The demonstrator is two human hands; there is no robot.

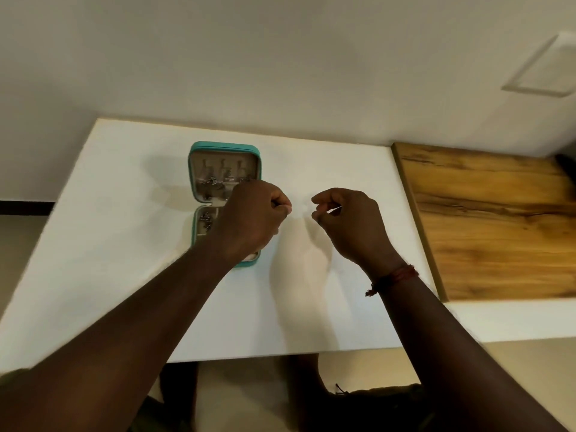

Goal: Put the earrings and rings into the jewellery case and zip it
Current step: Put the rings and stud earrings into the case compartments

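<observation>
1. The left hand (pixel 249 216) is held over the right side of the open jewellery case (pixel 225 147). Its fingers are curled tight into the palm, with the knuckles pointing toward the other hand.
2. Blur hides whether the left hand's fingertips pinch anything.
3. The right hand (pixel 349 222) is raised above the white table (pixel 124 229), near the left hand but not touching it. Its thumb and fingers are drawn together at the tips.
4. A thin pale sliver shows at the right hand's curled fingers. I cannot tell whether it is a piece of jewellery or a nail, so this hand's hold is also unclear.
5. The teal case lies unzipped and flat, under and just beyond the left hand. Its lid half is on the far side of that hand, and its base half is partly covered by the hand and wrist.
6. Small hanging jewellery pieces (pixel 212 181) sit in the lid half, just beyond the left knuckles. More metal pieces (pixel 205 221) lie in the base half, beside the left wrist.
7. A red thread bracelet (pixel 394 277) circles the right wrist.
8. A wooden board (pixel 498 229) lies beyond the right hand's outer side, well apart from it.
</observation>
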